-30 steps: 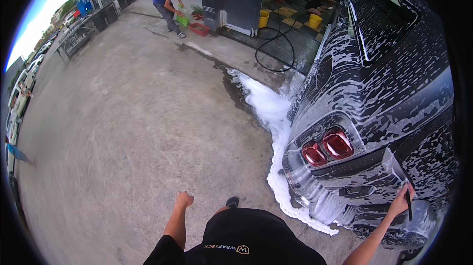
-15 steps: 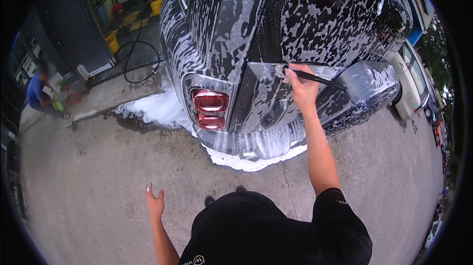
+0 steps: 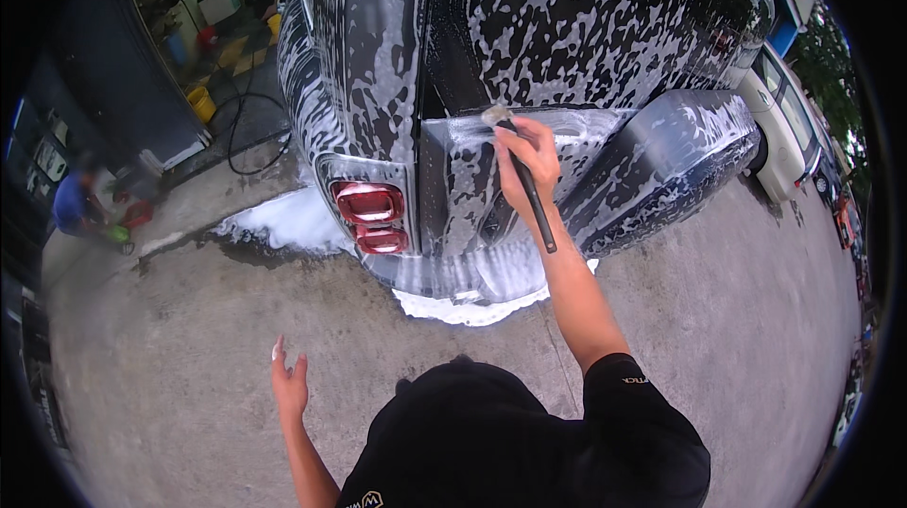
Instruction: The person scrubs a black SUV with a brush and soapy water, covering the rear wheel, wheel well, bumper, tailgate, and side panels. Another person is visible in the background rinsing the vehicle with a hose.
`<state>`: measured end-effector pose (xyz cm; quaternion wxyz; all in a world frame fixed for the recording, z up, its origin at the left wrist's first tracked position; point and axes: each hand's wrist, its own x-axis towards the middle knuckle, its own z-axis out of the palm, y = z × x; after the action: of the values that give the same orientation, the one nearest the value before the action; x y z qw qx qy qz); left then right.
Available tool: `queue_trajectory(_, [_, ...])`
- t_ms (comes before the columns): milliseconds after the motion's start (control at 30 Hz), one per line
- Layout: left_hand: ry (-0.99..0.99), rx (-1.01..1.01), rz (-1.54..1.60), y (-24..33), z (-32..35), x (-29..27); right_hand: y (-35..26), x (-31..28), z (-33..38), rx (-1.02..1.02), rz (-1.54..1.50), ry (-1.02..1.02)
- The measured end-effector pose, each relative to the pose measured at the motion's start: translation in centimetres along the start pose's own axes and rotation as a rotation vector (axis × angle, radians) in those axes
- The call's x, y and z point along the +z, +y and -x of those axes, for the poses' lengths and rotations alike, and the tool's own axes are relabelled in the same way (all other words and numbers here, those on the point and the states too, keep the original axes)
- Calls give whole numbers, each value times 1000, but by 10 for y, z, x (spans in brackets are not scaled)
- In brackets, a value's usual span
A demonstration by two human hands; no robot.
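Note:
A dark car (image 3: 373,64) stands before me, its rear streaked with white foam. My right hand (image 3: 530,163) is closed round the black handle of a detailing brush (image 3: 531,194). The pale bristles touch the tailgate along the edge below the rear window (image 3: 576,35), and the handle slants down toward my forearm. Left of the brush is the red tail light (image 3: 368,202), with foam on it. A spare-wheel cover (image 3: 675,163) juts out on the right. My left hand (image 3: 290,383) hangs over the concrete, fingers apart, holding nothing.
Foam (image 3: 283,223) lies on the concrete beside and under the bumper. At the far left a person in blue (image 3: 74,206) crouches near a red container (image 3: 138,215). A black hose (image 3: 234,144) coils by a doorway with a yellow bucket (image 3: 200,103). A white car (image 3: 779,154) is parked at right.
My right hand has moved left along the tailgate edge with the brush. The brush handle has swung from pointing right to pointing down. My left hand has barely shifted.

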<state>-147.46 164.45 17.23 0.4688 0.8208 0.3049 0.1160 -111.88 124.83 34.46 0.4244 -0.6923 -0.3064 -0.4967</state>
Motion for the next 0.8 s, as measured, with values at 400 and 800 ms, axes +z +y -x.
queue_trajectory(400, [34,-245,-347,-95,77,-15,35,29,7,-176,18,-162])
queue_trajectory(800, [272,-408,-168,-86,164,-32,-11,51,4,-128,-56,-265])
